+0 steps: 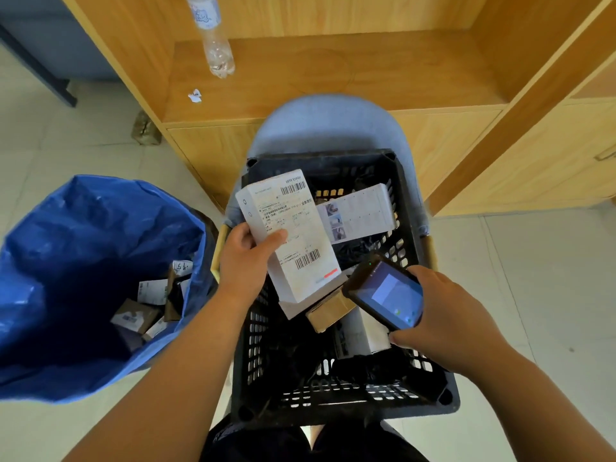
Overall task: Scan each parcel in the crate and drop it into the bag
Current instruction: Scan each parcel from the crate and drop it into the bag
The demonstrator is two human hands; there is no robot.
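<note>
From the head view, the left hand (245,258) held a white rectangular cardboard parcel (290,235) above the black perforated plastic crate (416,391). The thumb pressed across its labelled face and the fingers curled out of sight behind its left edge. The parcel's long axis ran from the far left down toward the near right. The shipping label faced up at the camera, with one barcode at the far right corner and another close to the near end. That near end pointed at the black handheld scanner (386,295), which the right hand (446,315) gripped with its fingers wrapped round the casing. The scanner's screen was lit, and its top end was aimed up and left, just beside the parcel's near corner.

Beneath the held parcel, inside the crate, lay a small brown cardboard box (330,310). A second white printed box (360,211) leaned against the far right wall. The crate sat on a grey-blue padded chair (326,125) in front of a light wooden shelf unit (333,71), where a clear plastic bottle (216,45) stood.

The blue plastic bag (83,235) stood on the floor just beside the crate's left wall. Its mouth gaped wide and upward, with several labelled parcels (150,305) at the bottom. The left forearm crossed the gap between the bag's rim and the crate's left edge. Pale tiled floor (533,278) lay to the right of the crate.
</note>
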